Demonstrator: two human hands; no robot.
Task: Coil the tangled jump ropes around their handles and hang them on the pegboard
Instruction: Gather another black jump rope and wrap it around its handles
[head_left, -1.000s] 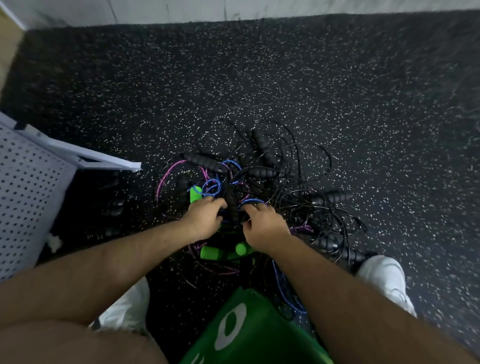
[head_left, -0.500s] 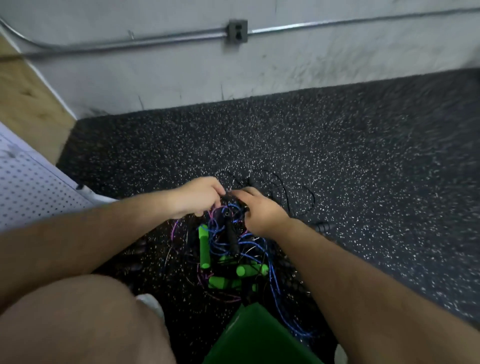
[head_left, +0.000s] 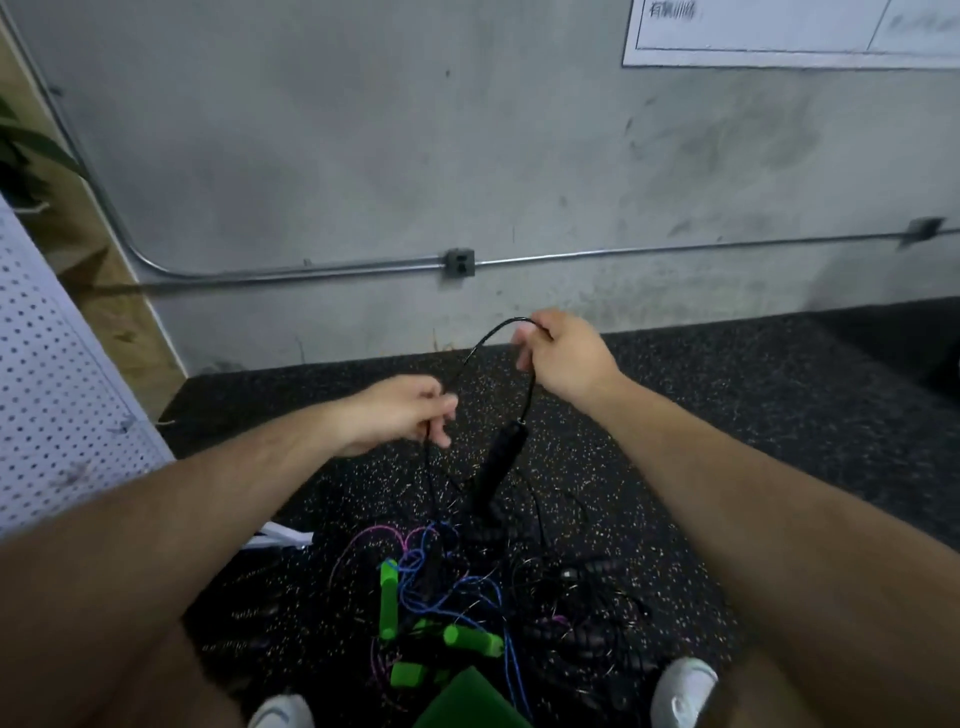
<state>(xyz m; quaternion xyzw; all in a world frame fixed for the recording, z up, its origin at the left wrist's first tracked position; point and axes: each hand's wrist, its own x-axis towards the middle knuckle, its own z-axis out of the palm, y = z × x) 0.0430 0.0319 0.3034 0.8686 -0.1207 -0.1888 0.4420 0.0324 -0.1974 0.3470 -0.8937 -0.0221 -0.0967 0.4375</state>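
Above the tangled pile (head_left: 415, 571), one black rope (head_left: 485, 340) was pinched by left hand (head_left: 400, 415) and right hand (head_left: 566, 358); none was judged coiled or hung.

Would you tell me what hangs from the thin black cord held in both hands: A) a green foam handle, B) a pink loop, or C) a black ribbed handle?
C: the black ribbed handle dangles from the thin black cord below the right hand.

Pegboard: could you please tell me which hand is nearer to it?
Left. The left hand, pinching the black rope, is right of the pegboard; the right hand holds the rope's loop farther right and higher.
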